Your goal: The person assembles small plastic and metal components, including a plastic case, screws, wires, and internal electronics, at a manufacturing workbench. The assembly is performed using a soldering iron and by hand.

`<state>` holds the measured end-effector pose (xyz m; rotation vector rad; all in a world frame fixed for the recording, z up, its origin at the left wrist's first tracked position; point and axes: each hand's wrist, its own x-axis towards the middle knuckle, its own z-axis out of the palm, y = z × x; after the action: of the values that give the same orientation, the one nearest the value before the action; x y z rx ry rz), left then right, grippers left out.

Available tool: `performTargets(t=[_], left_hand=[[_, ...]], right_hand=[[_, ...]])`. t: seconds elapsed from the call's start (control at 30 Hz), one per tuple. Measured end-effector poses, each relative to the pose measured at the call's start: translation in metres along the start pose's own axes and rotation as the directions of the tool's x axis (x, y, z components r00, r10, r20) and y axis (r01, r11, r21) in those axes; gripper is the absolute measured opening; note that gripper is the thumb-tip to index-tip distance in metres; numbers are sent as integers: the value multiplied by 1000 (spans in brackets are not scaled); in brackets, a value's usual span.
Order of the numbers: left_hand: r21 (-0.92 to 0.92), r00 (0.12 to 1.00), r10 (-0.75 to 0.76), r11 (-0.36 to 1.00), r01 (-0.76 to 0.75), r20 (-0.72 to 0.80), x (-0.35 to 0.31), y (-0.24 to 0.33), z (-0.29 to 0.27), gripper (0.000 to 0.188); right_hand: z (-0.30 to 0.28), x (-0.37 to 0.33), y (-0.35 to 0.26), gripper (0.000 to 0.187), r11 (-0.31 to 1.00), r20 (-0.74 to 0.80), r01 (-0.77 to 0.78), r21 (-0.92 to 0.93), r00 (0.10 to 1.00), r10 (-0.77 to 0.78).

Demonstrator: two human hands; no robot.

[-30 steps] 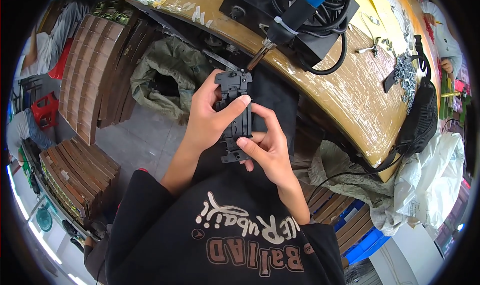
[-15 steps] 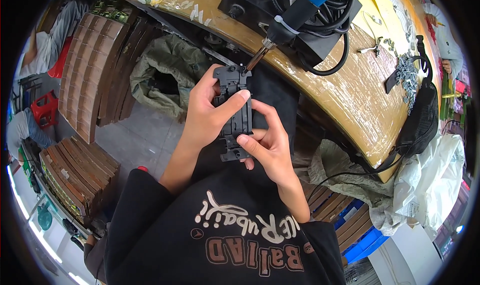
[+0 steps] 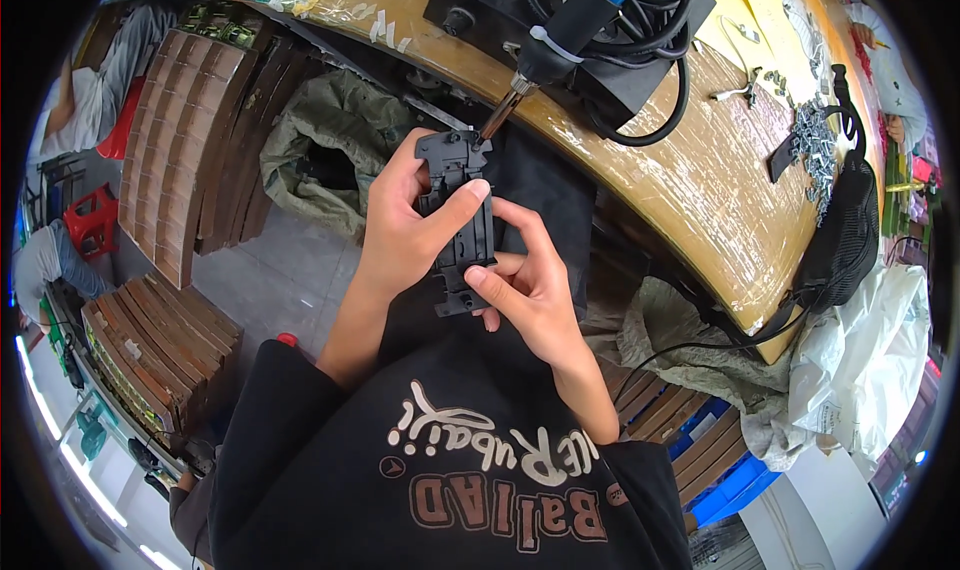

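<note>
A long black plastic housing [image 3: 470,232] with molded ribs and holes is held in both hands above my lap. My left hand [image 3: 405,232] is closed round its far left side, with the thumb pressed on top. My right hand [image 3: 533,295] grips the near right side between thumb and fingers; some fingertips are hidden beneath. At the housing's far right corner is the metal tip of a blue-handled soldering iron [image 3: 518,85]. The tip looks to be touching the corner, though contact is hard to confirm. Neither hand holds the iron.
Beyond the housing, a wrapped workbench [image 3: 690,210] carries a black box [image 3: 470,0], coiled black cable [image 3: 680,80] and a pile of screws [image 3: 818,160]. Left are stacked compartment trays [image 3: 180,150] and an open woven sack [image 3: 330,110]. A white plastic bag [image 3: 860,360] hangs at right.
Both hands and the black plastic housing have shifted slightly left. The soldering iron and black box also appear a little further left and up; the grip looks the same.
</note>
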<state>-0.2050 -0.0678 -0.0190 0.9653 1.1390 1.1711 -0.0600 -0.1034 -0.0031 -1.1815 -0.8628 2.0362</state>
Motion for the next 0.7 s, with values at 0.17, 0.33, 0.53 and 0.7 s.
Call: performTargets(t=[0.17,0.33,0.53,0.7], left_hand=[[25,1000,-4,1000,3,9,0,0,0,23],[25,1000,-16,1000,16,-15,-1,-1,1,23],[11,1000,-16,1000,16,-2,-6,-4,0,24],[-2,1000,-17,1000,16,-6,-8,-3,2,24]], right_hand=[[-1,0,2,51,1000,16,6,29,1000,-6],[-4,1,7,51,999,34,9,50,999,-11],[-3,-3,9,51,999,32,2,51,999,-4],[-3,-5,11,51,999,28,15,40,999,-16]])
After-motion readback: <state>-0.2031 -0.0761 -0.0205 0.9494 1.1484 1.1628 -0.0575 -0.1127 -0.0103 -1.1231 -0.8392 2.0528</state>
